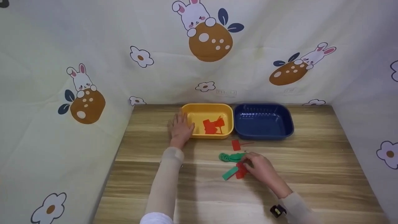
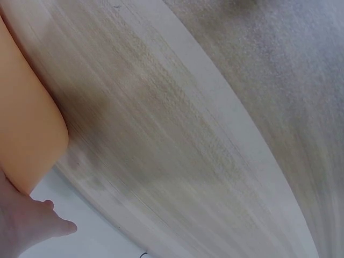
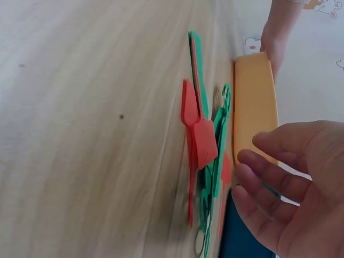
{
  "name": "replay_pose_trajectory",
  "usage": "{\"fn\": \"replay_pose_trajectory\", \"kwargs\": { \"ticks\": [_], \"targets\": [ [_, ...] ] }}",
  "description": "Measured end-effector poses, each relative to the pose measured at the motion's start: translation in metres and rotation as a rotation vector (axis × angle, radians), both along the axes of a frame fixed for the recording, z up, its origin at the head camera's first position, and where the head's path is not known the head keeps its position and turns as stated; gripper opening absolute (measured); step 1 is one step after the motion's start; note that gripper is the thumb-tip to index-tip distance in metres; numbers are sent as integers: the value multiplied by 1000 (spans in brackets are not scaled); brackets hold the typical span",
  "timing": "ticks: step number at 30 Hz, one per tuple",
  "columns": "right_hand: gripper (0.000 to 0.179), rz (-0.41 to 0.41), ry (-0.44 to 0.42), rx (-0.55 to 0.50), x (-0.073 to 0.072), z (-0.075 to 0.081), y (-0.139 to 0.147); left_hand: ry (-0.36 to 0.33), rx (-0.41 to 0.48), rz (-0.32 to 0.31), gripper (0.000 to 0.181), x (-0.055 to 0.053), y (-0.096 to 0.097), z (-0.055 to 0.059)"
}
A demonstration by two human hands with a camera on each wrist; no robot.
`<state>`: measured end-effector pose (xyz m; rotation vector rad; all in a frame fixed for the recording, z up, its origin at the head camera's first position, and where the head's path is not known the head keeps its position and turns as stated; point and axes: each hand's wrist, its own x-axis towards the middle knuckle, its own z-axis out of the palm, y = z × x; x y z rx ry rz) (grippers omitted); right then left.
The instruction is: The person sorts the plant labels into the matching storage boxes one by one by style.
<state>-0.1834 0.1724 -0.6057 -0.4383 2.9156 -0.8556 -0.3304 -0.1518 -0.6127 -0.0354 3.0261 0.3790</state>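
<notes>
Examiner: State the condition of the left hand [image 1: 181,129].

Recorder: At the left end of the yellow bin [image 1: 209,136], touching it. The fingers run fairly straight along the end wall, with the thumb toward the rim. Whether the hand grips that wall or merely rests on it, I cannot tell.

Examiner: And the right hand [image 1: 261,168]?

Recorder: Fingers loosely bent, thumb and fingertips parted. The right wrist view shows nothing between them. From the head view the fingertips overlap the right side of the loose flat pieces; actual contact cannot be confirmed.

Examiner: Position of those pieces?

Recorder: On the wood-grain table [image 1: 140,174], in front of the bins. A green piece with a ringed end [image 1: 224,157] lies farther from the person; a green strip [image 1: 229,174] lies slanted, nearer, against a red piece [image 1: 240,174]. A red tag with a thin stem [image 1: 236,145] lies apart, just before the bins.

Examiner: The containers?

Recorder: Side by side. The yellow bin contains red pieces [image 1: 210,127]; the blue bin [image 1: 263,137] stands to its right. The two hands are well apart.
</notes>
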Motion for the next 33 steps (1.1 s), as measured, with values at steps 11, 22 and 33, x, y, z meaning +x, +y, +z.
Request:
{"fn": "replay_pose_trajectory", "kwargs": {
  "ticks": [11, 22, 33],
  "targets": [
    [8, -93, -91, 62, 14, -6, 2, -9, 31, -11, 70, 0, -2, -1],
    [36, -93, -52, 215, 20, -14, -6, -12, 14, -1, 70, -2, -1, -1],
    [23, -117, 69, 238, 22, -21, -11, 5, 15, -2, 70, -1, 0, -1]
  ]
}}
